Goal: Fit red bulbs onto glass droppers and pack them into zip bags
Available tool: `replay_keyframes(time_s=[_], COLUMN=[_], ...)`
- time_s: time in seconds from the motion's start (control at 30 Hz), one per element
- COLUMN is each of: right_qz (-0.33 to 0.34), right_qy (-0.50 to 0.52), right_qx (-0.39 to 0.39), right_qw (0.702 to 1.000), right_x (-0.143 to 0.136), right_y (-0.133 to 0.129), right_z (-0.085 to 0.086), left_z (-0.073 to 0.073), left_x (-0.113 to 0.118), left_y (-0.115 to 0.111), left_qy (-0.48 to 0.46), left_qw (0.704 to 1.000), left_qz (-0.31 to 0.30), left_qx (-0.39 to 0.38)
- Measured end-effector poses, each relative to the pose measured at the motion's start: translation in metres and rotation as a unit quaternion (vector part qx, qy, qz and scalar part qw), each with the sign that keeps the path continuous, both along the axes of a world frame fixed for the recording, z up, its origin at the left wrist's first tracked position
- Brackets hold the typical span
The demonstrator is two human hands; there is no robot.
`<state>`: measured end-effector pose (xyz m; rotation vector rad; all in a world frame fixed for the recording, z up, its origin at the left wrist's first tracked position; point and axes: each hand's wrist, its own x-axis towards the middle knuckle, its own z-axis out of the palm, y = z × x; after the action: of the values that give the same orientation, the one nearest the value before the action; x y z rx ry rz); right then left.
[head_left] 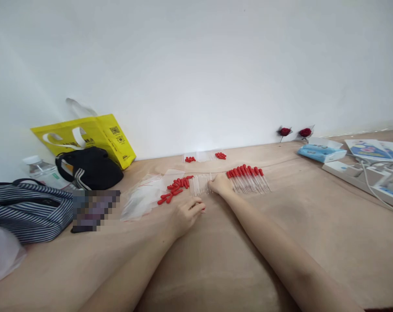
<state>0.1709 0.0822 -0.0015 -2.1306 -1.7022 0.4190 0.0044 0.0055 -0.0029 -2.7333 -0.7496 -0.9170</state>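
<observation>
We seemed to be partway through pairing red bulbs with clear tubes, and the step in hand looked like taking one tube from the row. Our right hand [221, 184] reached down at the right end of the clear tubes [199, 185], its fingers bent and touching or nearly touching the last of them; we could not tell whether they had closed on one. Our left hand [188, 214] lay nearer to us, fingers curled in with little gap, and a speck of red at the tips suggested that they gripped a red bulb [203, 211]. Just beyond those left fingers and to their left lay the loose bulbs [175, 190], with the plastic bags [144, 195] farther left. Just to the right of the right fingers, the red-topped droppers [248, 178] lay side by side, bulbs away from us. As we judged it, the next move called for a light pinch on a single tube, lifting it without disturbing its neighbours, and lining its end up with the bulb's mouth.
</observation>
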Motion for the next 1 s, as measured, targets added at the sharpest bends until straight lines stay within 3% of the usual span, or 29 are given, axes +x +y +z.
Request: replay_keyframes(time_s=[0.17,0.27,0.3,0.37,0.47,0.57,0.73,0.9,1.0], right_qz=[0.02,0.077,0.107,0.221,0.28,0.314,0.357,0.366,0.348], right_qy=[0.018,0.031,0.037,0.066,0.076,0.036,-0.038,-0.002,0.026], right_qx=[0.047,0.104,0.126,0.238,0.287,0.303,0.296,0.29,0.302], right_qw=[0.999,0.991,0.986,0.944,0.913,0.899,0.885,0.885,0.887], right_x=[0.011,0.027,0.034,0.05,0.074,0.09,0.089,0.08,0.078], right_y=[-0.013,-0.031,-0.039,-0.054,-0.076,-0.09,-0.096,-0.099,-0.102], right_z=[0.003,-0.002,-0.006,-0.017,-0.031,-0.036,-0.028,-0.023,-0.022], left_z=[-0.005,-0.004,-0.003,-0.002,-0.001,-0.005,-0.015,-0.011,-0.006], left_x=[0.006,0.003,0.003,0.004,0.009,0.016,0.022,0.024,0.025], left_y=[-0.007,-0.009,-0.01,-0.011,-0.013,-0.013,-0.011,-0.013,-0.014], left_qy=[0.01,0.018,0.018,0.009,-0.026,-0.05,-0.029,-0.051,-0.071], left_qw=[0.991,0.982,0.981,0.979,0.978,0.975,0.973,0.974,0.967], left_qz=[-0.088,-0.108,-0.103,-0.08,-0.016,0.046,0.073,0.066,0.109], left_qx=[-0.102,-0.151,-0.166,-0.19,-0.207,-0.21,-0.217,-0.211,-0.218])
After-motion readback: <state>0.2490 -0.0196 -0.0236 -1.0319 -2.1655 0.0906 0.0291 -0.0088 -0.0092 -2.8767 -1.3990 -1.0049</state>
